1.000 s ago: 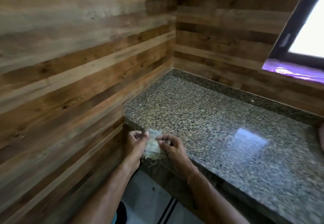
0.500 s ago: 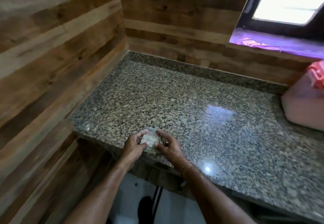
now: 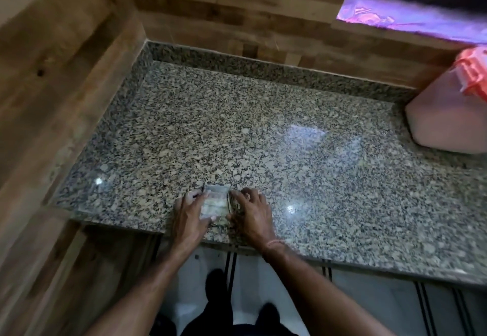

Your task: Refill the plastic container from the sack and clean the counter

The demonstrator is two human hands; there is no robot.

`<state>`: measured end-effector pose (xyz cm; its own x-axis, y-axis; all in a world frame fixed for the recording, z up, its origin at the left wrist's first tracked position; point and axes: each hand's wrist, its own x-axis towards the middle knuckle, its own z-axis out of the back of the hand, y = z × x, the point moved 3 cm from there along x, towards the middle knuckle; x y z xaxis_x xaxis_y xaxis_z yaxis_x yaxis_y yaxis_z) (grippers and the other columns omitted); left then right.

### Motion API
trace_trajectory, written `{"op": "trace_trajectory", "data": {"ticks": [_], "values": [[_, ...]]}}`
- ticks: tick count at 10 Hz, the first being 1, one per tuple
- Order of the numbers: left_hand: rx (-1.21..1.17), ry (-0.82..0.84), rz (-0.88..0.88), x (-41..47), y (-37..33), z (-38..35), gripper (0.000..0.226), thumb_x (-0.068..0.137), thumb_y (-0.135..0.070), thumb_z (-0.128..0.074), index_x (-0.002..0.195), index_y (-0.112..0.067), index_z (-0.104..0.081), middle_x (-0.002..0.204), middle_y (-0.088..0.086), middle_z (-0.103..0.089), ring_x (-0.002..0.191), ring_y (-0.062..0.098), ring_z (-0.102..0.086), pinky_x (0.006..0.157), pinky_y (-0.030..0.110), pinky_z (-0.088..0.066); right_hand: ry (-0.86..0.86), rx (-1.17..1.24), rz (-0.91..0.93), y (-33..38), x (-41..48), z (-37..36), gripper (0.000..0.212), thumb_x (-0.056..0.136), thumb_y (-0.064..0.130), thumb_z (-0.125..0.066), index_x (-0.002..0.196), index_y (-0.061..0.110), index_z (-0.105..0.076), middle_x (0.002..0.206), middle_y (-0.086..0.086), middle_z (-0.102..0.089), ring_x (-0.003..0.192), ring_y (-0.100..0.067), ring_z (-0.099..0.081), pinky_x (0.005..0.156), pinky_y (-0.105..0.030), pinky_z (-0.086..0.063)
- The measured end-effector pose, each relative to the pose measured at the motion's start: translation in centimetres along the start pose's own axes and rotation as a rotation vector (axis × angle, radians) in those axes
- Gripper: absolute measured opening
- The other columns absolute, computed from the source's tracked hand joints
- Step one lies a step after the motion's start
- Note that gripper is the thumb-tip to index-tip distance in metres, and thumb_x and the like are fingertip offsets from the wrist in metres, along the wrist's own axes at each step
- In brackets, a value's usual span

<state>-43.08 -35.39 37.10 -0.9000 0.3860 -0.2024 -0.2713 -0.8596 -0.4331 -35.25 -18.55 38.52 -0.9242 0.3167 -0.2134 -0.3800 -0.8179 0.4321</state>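
Note:
A small folded pale cloth-like bundle with loose threads lies near the front edge of the speckled granite counter. My left hand grips its left side and my right hand grips its right side, both resting on the counter. At the far right stands a pale pink plastic container with an orange-red lid, partly cut off by the frame edge. No sack is in view.
Wood-plank walls close the counter on the left and behind. A window sill with purple glare sits above the back right. Below the counter front is white floor, with my dark shoes visible.
My view has tilted down and to the right, bringing the pink container further into sight. Both hands stay on the bundle, which now rests flatter on the counter.

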Motion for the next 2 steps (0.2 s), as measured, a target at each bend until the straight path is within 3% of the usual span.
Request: {"op": "trace_trajectory", "data": {"ticks": [2], "values": [[0.036, -0.083, -0.03, 0.8, -1.6, 1.3, 0.074, 0.088, -0.053, -0.068, 0.152, -0.03, -0.041, 0.145, 0.003, -0.045, 0.123, 0.024, -0.042, 0.094, 0.041, -0.043, -0.118, 0.174, -0.082, -2.2, -0.6, 2.4, 0.057, 0.097, 0.053, -0.055, 0.15, 0.038, -0.04, 0.151, -0.001, -0.039, 0.134, -0.018, -0.039, 0.111, -0.043, -0.037]]}}
